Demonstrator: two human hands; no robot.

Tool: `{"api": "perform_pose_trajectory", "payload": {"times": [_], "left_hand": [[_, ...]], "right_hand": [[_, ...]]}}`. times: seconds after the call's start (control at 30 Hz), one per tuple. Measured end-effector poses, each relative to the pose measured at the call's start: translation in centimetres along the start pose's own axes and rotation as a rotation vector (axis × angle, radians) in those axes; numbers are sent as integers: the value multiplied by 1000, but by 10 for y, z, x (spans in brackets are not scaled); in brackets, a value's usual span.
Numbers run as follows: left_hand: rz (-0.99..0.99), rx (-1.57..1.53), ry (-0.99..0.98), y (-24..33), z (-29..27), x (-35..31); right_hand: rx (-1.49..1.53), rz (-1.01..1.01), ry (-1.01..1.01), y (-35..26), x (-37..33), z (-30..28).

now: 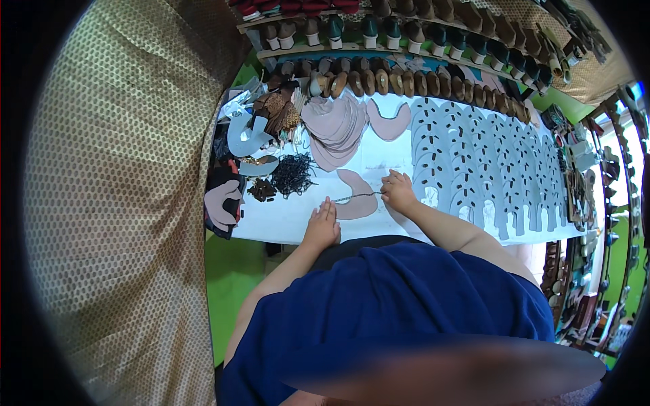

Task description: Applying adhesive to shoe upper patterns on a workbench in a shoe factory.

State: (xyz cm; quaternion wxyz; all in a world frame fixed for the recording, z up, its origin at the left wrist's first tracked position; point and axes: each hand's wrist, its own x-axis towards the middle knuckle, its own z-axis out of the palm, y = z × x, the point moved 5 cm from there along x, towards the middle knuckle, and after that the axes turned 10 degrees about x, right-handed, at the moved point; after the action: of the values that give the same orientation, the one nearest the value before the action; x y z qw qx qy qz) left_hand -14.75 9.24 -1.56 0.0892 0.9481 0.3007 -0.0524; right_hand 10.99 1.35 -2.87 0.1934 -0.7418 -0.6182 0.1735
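In front of me on the white table lies a pink U-shaped shoe upper piece (359,207). A thin dark braided cord (359,197) runs across it between my hands, nearly straight. My left hand (323,224) rests at the table's near side, its fingers closed at the cord's left end. On the right, my right hand (399,191) bends its fingers over the cord's other end, just beyond the piece's right edge. A tangled heap of black cords (292,175) sits to the left, with a small pile of short dark brown pieces (262,190) beside it.
A stack of pink pieces (333,132) and another pink U-shaped piece (389,122) lie farther back. Rows of grey pieces with small dark bits (464,162) cover the right side. Shoe lasts (382,81) line the back. A patterned curtain (135,203) hangs at left.
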Motion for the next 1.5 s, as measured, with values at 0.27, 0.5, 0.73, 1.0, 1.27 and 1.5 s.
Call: {"api": "perform_pose_trajectory", "payload": {"times": [0.27,0.5,0.73,1.0,1.27,1.5], "left_hand": [[-41,67,-16,-2,12,2],[-90,129,33,1,3,5],[-142,190,-14,1,-1,14],[-146,198,-65,5,-4,15],[-142,305,-117,8,4,19],[-125,174,24,1,8,1]], "right_hand": [[-25,-18,62,5,0,5],[18,32,-84,-2,7,-10],[154,54,-238,-21,-1,-31],[60,83,-356,-26,-12,-14],[3,118,-308,-23,-20,-1],[-30,142,-319,-30,-21,-2]]}}
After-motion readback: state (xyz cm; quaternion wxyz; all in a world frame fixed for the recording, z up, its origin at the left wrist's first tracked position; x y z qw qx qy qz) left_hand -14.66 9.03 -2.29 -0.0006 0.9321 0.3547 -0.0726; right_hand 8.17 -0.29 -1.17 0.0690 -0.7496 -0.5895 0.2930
